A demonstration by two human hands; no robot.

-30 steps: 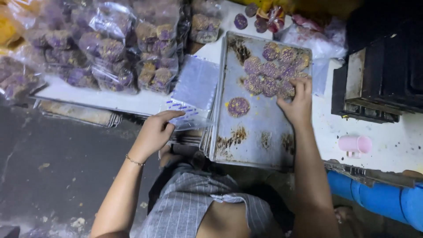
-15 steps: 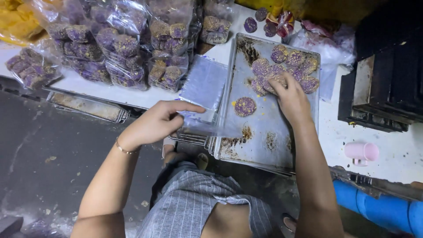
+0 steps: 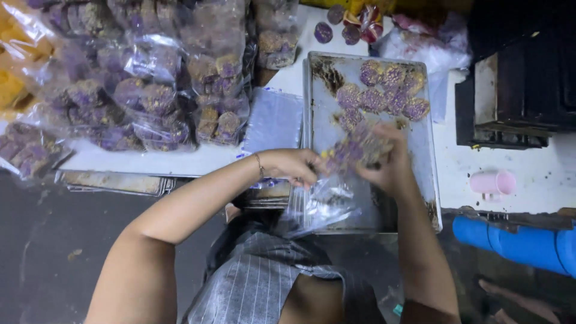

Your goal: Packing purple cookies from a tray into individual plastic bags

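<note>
White worktop [image 3: 516, 156], metal baking tray [image 3: 429, 156] beyond both hands. Left hand [image 3: 294, 166] pinching clear bag [image 3: 318, 207]; right hand [image 3: 390, 159] curled, gripping blurred purple cookies [image 3: 354, 150]. About seven purple cookies on tray [image 3: 384, 93] past right hand.

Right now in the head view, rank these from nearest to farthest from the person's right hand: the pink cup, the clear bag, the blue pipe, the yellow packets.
1. Clear bag: beside the right hand, hanging under the left hand.
2. Pink cup: on the white table, to the right.
3. Blue pipe: lower right, slightly farther than the cup.
4. Yellow packets: far left edge.
</note>
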